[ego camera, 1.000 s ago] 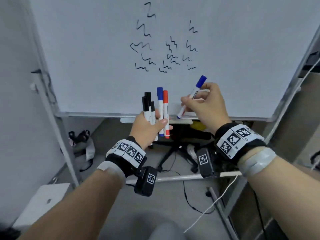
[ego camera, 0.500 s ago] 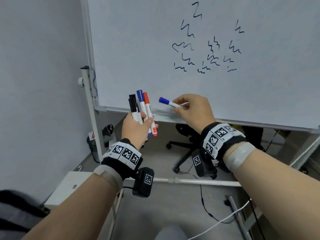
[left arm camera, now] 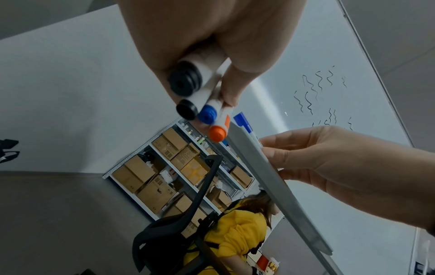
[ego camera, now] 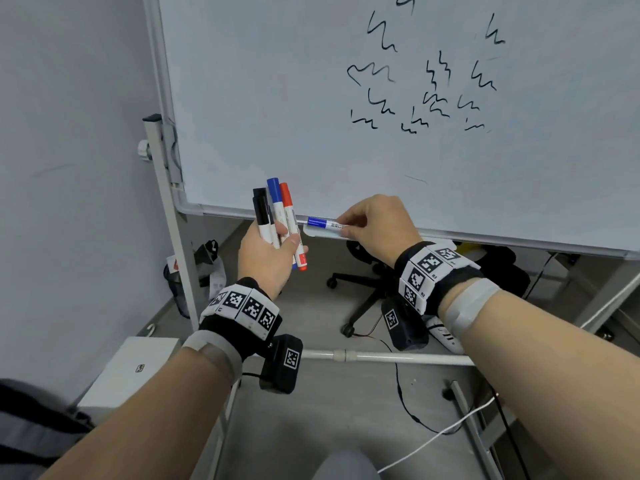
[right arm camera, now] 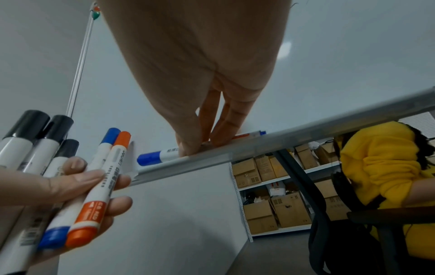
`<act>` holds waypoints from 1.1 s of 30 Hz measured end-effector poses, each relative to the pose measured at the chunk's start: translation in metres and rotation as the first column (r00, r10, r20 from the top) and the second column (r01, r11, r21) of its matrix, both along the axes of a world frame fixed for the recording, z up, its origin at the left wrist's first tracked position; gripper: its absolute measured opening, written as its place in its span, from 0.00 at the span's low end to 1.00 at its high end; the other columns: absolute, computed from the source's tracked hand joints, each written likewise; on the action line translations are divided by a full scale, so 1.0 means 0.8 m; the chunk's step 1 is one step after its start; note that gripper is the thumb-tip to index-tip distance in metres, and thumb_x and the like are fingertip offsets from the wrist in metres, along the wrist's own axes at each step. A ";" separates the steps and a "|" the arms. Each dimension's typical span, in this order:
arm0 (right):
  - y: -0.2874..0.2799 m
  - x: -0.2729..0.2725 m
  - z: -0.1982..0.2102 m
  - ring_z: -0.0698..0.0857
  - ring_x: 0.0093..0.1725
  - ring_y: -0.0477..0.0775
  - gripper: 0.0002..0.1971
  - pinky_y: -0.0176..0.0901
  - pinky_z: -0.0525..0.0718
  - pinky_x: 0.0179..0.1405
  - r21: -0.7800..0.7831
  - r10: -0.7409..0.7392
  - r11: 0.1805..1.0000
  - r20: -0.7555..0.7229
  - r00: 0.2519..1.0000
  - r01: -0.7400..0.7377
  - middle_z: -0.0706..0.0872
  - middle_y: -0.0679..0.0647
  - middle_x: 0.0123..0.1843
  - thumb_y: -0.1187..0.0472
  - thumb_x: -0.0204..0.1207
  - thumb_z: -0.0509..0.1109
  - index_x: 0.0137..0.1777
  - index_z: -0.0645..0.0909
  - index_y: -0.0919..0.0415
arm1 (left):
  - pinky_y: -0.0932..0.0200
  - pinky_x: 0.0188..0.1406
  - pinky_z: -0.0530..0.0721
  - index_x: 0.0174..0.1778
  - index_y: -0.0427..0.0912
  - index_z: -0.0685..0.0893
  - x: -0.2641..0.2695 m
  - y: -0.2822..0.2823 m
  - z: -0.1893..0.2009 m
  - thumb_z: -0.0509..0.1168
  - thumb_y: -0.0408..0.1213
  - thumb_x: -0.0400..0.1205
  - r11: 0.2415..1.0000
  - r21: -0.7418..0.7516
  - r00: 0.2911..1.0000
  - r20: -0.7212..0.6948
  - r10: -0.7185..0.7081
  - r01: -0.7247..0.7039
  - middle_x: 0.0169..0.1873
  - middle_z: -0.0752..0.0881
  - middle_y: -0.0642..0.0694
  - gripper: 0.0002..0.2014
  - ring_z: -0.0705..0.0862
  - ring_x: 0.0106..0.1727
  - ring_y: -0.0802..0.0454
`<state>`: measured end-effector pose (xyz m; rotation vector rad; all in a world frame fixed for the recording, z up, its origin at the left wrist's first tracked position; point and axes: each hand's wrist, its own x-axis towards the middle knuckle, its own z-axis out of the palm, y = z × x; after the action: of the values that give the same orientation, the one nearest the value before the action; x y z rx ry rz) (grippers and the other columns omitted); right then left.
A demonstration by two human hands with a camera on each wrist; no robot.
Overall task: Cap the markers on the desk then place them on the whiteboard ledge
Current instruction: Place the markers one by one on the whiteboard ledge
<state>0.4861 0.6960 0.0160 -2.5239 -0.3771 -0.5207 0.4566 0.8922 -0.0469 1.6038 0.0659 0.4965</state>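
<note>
My left hand (ego camera: pixel 277 244) grips a bundle of capped markers (ego camera: pixel 277 216) upright in front of the whiteboard (ego camera: pixel 311 98): black ones, a blue one and a red one. The right wrist view shows the same bundle (right arm camera: pixel 103 176) at the lower left. My right hand (ego camera: pixel 346 227) pinches a blue-capped marker (ego camera: pixel 320 222) that lies flat at the left end of the grey ledge (ego camera: pixel 318 233). From the right wrist, my fingertips (right arm camera: pixel 188 150) press on the marker (right arm camera: pixel 155 157) lying in the ledge (right arm camera: pixel 259 148). From the left wrist the marker (left arm camera: pixel 243 121) lies along the ledge (left arm camera: pixel 270 178).
The whiteboard stands on a metal frame (ego camera: pixel 173 237) with a low crossbar (ego camera: pixel 381 356). A black office chair (ego camera: pixel 367 289) and cables lie behind it, and a white box (ego camera: pixel 135 372) sits at the lower left. A person in yellow (right arm camera: pixel 381 167) sits beyond the board, by shelves of cartons.
My right hand has turned the blue marker from tilted to level and lowered it onto the ledge. My left hand keeps its bundle and has moved slightly left.
</note>
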 end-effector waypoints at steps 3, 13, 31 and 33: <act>0.004 0.004 0.000 0.88 0.46 0.46 0.10 0.36 0.83 0.53 -0.007 0.005 1.000 -0.005 1.000 -0.005 0.96 0.50 0.49 0.60 0.78 0.82 0.58 0.96 0.53 | 0.40 0.49 0.94 0.44 0.50 0.77 -0.001 -0.001 0.001 0.74 0.34 0.82 1.000 0.019 1.000 0.005 0.014 -0.014 0.49 0.92 0.48 0.11 0.96 0.44 0.50; 0.012 0.006 -0.007 0.91 0.49 0.48 0.07 0.36 0.88 0.58 0.061 -0.001 0.998 0.020 1.000 0.000 0.96 0.50 0.48 0.67 0.78 0.78 0.49 0.97 0.56 | 0.46 0.48 0.95 0.47 0.44 0.77 -0.009 0.000 0.002 0.72 0.30 0.84 1.000 -0.023 1.000 0.020 -0.017 0.018 0.57 0.92 0.42 0.09 0.96 0.43 0.54; 0.004 -0.006 -0.006 0.91 0.51 0.49 0.09 0.43 0.88 0.64 0.129 -0.037 0.991 0.038 0.999 0.032 0.97 0.51 0.50 0.59 0.78 0.79 0.56 0.96 0.56 | 0.41 0.52 0.94 0.46 0.45 0.77 -0.020 0.003 0.010 0.73 0.31 0.84 0.999 -0.018 0.999 0.032 -0.027 0.028 0.57 0.92 0.41 0.10 0.96 0.47 0.49; 0.007 -0.011 -0.003 0.91 0.51 0.45 0.11 0.38 0.87 0.63 0.179 -0.008 0.984 0.076 0.997 -0.005 0.96 0.49 0.53 0.55 0.79 0.79 0.59 0.95 0.56 | 0.45 0.43 0.95 0.47 0.42 0.77 -0.023 0.001 0.014 0.72 0.29 0.84 0.997 -0.026 0.996 0.044 -0.074 0.075 0.56 0.93 0.40 0.09 0.97 0.46 0.49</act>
<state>0.4769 0.7017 0.0137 -2.3359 -0.3405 -0.6246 0.4382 0.8933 -0.0361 1.5617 -0.0192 0.4705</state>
